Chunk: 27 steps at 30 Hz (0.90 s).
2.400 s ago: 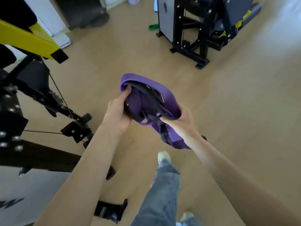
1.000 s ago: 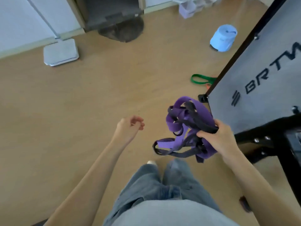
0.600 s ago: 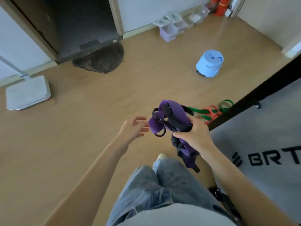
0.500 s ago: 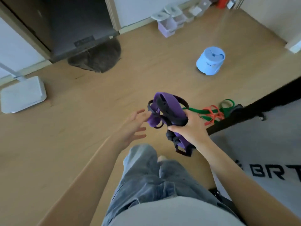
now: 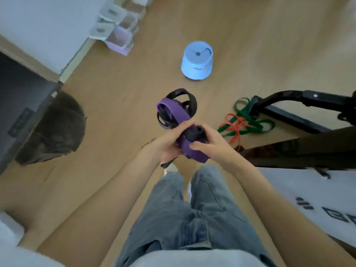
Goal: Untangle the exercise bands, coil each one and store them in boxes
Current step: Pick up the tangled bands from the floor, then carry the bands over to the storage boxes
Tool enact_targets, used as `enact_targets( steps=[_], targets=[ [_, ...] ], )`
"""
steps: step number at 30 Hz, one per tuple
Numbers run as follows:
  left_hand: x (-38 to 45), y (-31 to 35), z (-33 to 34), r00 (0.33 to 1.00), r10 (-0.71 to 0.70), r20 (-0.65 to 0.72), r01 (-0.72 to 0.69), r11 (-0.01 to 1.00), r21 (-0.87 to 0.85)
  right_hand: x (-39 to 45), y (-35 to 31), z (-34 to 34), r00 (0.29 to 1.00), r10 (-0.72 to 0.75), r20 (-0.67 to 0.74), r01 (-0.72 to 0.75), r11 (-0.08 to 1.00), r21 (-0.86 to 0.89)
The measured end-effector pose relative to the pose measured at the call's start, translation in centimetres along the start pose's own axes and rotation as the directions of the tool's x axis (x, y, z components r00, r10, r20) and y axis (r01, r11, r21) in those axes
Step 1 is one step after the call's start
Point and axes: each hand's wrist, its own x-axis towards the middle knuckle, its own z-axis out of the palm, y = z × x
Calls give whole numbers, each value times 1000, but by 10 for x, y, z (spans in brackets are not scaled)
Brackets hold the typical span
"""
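A tangled bundle of a wide purple band (image 5: 176, 113) and a narrower black band (image 5: 189, 102) is held up in front of me over the wooden floor. My left hand (image 5: 168, 140) grips it from the left and my right hand (image 5: 209, 144) grips its lower part from the right. On the floor to the right lie a green band (image 5: 245, 116) and a red band (image 5: 234, 125), knotted together. Several clear storage boxes (image 5: 117, 22) stand by the wall at the far left.
A light blue round tub (image 5: 197, 63) sits upside down on the floor ahead. Black exercise machine legs (image 5: 296, 105) and a grey panel (image 5: 308, 199) fill the right side. A dark round mat (image 5: 57, 130) lies at a doorway on the left. My jeans-clad legs (image 5: 192, 212) are below.
My left hand has come in from the open and closed on the purple-black bundle, which only my right hand held before. The view has swung toward the boxes and the tub.
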Motion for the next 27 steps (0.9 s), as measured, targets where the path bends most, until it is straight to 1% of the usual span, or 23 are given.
enact_targets(
  steps=[1, 2, 3, 4, 5, 6, 7, 8, 9, 11, 13, 15, 17, 19, 22, 23, 25, 27],
  targets=[
    [13, 12, 7, 1000, -1, 29, 1, 1000, 15, 12, -3, -7, 1000, 17, -19, -16, 999, 47],
    [29, 23, 13, 1000, 6, -7, -6, 1000, 25, 23, -4, -15, 998, 44, -36, -40, 993, 114],
    [47, 34, 20, 995, 26, -96, -24, 999, 24, 35, -3, -21, 996, 71, -61, -57, 979, 197],
    [67, 43, 26, 973, 64, -223, -52, 997, 60, 47, -1, -29, 990, 94, -110, -59, 956, 287],
    [86, 53, 33, 943, 110, -314, -82, 991, 103, 60, 3, -38, 972, 133, -194, -54, 929, 367],
    [105, 65, 40, 919, 162, -359, -111, 981, 159, 76, 7, -49, 937, 203, -283, -63, 898, 435],
    [125, 76, 46, 908, 199, -369, -132, 971, 199, 90, 15, -63, 892, 277, -356, -87, 880, 466],
    [146, 85, 48, 905, 240, -350, -148, 951, 271, 104, 25, -80, 851, 328, -410, -126, 886, 446],
    [166, 94, 48, 900, 282, -331, -160, 922, 352, 118, 38, -99, 822, 348, -451, -177, 909, 378],
    [208, 111, 46, 891, 351, -289, -156, 833, 531, 149, 70, -133, 806, 382, -453, -317, 924, 215],
    [257, 116, 40, 889, 386, -245, -144, 745, 651, 177, 114, -155, 768, 468, -438, -479, 873, 94],
    [320, 110, 31, 903, 384, -194, -144, 695, 705, 212, 174, -174, 737, 490, -467, -562, 827, -20],
    [397, 101, 24, 922, 373, -106, -161, 617, 770, 260, 239, -194, 720, 513, -466, -630, 766, -130],
    [470, 83, 17, 939, 340, -47, -148, 525, 838, 301, 303, -210, 656, 574, -490, -692, 717, -86],
    [575, 52, 0, 954, 297, 36, -178, 465, 867, 360, 402, -235, 520, 627, -579, -698, 704, 135],
    [605, 41, -7, 956, 288, 61, -192, 453, 871, 378, 433, -242, 480, 636, -604, -698, 694, 176],
    [658, 20, -23, 963, 256, 85, -199, 462, 864, 408, 493, -255, 419, 660, -623, -726, 656, 207],
    [704, 0, -44, 972, 228, 49, -153, 465, 872, 434, 545, -265, 358, 721, -593, -729, 613, 305]
  ],
)
